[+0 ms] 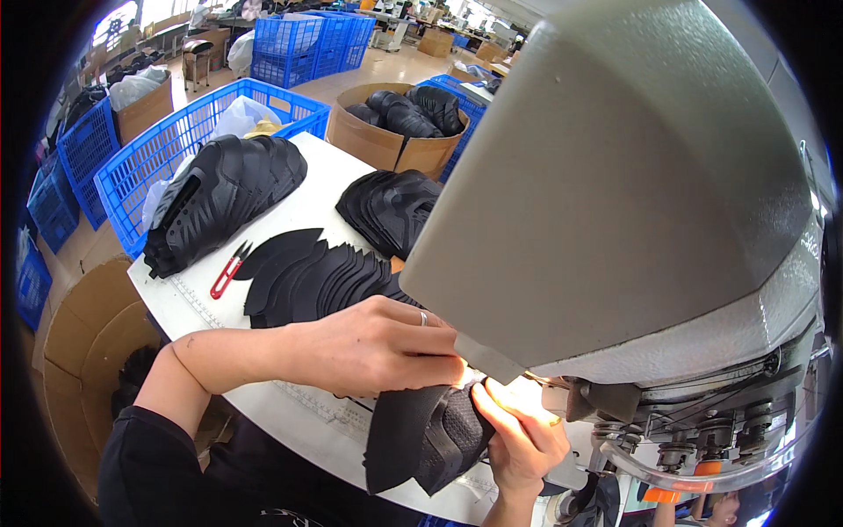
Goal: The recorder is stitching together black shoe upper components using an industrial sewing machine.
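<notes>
A black textured shoe upper [455, 436] lies at the front edge of the white table, below the large grey sewing machine head [615, 202]. Joined to or lying against its left side is a smooth black fabric piece [395, 439]. My left hand [382, 347], a ring on one finger, is closed on the far edge of the work, its fingertips in the lamp's glow. From the right, my right hand [522, 430] pinches the upper's edge, thumb and fingers close together. The machine head hides the needle area.
Curved black fabric pieces [320, 277] fan out beyond my left hand, beside red thread snips [230, 270]. Stacked black uppers [228, 198] stand at the table's far left; another stack [386, 206] sits near the machine. A blue crate [211, 114] and cardboard bins [92, 351] surround the table.
</notes>
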Available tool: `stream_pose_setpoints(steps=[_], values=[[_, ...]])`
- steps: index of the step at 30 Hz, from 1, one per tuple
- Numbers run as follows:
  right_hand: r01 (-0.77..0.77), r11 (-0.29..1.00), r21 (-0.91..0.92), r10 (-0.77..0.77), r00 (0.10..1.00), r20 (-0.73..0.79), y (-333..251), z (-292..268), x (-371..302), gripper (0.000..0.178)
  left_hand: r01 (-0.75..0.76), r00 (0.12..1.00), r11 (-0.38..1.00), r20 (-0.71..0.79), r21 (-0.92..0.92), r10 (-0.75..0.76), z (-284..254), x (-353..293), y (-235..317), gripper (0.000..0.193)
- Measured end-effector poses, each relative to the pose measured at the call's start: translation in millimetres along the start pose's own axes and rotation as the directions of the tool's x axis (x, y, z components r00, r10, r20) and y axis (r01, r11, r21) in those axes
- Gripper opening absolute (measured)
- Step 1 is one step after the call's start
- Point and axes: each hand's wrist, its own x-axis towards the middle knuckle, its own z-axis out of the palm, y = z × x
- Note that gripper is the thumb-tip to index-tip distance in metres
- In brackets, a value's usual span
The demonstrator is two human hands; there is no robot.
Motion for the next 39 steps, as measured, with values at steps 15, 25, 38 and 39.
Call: stream_pose_setpoints(steps=[15,25,38,39], values=[[-0.133,0.985,0.106,0.128,0.99,0.051,26,4,-18,0.02,-0.097,0.992,0.98,-0.064,0.176,0.11,6,5,7,0.022],[-0.223,0.941,0.256,0.193,0.972,0.135,55,-9,-29,0.027,-0.075,0.991,0.915,-0.069,0.396,0.112,24,4,37,0.017],[-0.108,0.988,0.109,0.106,0.994,0.027,-26,-5,-25,0.027,0.233,0.969,0.97,-0.07,-0.068,-0.238,6,5,15,0.028],[-0.138,0.972,0.188,0.131,0.99,0.051,-24,-3,-27,0.025,0.258,0.963,0.962,-0.061,-0.091,-0.264,6,5,16,0.028]])
